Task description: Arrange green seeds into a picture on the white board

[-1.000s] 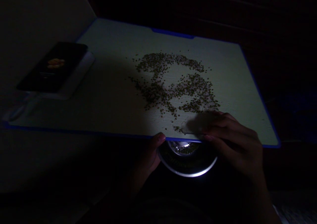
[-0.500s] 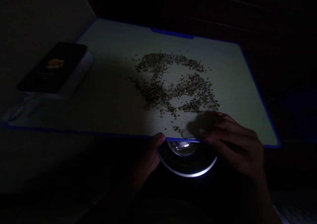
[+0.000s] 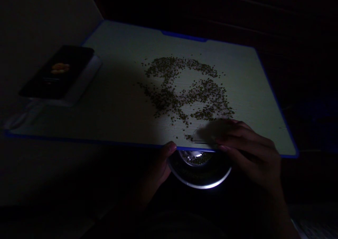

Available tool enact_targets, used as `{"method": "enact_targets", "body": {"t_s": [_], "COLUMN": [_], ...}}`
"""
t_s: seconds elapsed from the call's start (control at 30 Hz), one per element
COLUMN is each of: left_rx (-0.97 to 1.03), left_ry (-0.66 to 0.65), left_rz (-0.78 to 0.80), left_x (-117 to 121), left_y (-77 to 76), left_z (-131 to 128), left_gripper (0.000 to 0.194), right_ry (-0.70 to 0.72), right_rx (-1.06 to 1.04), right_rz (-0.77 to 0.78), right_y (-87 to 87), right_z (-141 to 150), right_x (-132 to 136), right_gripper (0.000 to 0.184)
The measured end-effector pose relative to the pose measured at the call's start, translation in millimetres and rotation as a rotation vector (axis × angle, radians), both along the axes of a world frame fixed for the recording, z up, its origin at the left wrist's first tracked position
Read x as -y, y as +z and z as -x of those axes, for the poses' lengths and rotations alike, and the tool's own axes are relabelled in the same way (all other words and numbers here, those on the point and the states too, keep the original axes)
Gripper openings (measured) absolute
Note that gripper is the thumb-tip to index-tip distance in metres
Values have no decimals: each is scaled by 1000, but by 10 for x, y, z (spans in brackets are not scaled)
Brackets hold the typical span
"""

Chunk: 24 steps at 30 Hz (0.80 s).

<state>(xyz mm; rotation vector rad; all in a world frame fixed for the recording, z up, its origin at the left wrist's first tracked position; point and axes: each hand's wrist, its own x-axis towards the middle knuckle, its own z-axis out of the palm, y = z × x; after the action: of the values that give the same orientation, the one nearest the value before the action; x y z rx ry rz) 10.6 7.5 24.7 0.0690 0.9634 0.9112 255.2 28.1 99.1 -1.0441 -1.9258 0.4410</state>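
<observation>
Small greenish seeds (image 3: 208,91) lie scattered over a pale, blue-edged board (image 3: 118,126). My left hand (image 3: 162,163) has its thumb over the board's near edge; its other fingers are hidden below. Pinched in my right hand (image 3: 253,154) is a thin, straight-edged flat piece (image 3: 202,142), possibly a card, held low over the board near the front edge. Its left end is beside a few stray seeds (image 3: 188,137). Below the edge, between my hands, sits a shiny round metal bowl (image 3: 204,187) with more seeds inside, partly covered by the board.
On the board's left side, a phone (image 3: 58,73) with a lit picture on its screen lies on a pale box-like block (image 3: 81,85). A whitish cable or strap (image 3: 22,115) trails from it. The surroundings are very dark, and a shadow covers the board's left part.
The flat piece in my right hand has turned slightly and its left end has shifted left, up to the few stray seeds. My left hand, the bowl and the main seeds look unchanged.
</observation>
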Motion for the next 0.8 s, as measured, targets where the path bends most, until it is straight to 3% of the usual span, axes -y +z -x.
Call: {"method": "enact_targets", "body": {"t_s": [0.17,0.3,0.6,0.8], "left_rx": [-30,-19,0,9], "left_ry": [40,36,14,34], "left_rz": [23,6,27,-5], "left_x": [-34,-22,-1,20], "left_y": [157,169,-7,-121], "left_z": [-36,-33,-10,17], "left_gripper": [77,76,73,69], "right_ry": [-49,-10,81,56], "right_rx": [23,33,41,27], "right_rz": [26,14,10,3], "right_y": [4,-6,1,-6], "right_z": [24,21,1,-31], "right_x": [-8,-22,-50,-33], "right_gripper": [23,25,23,24]}}
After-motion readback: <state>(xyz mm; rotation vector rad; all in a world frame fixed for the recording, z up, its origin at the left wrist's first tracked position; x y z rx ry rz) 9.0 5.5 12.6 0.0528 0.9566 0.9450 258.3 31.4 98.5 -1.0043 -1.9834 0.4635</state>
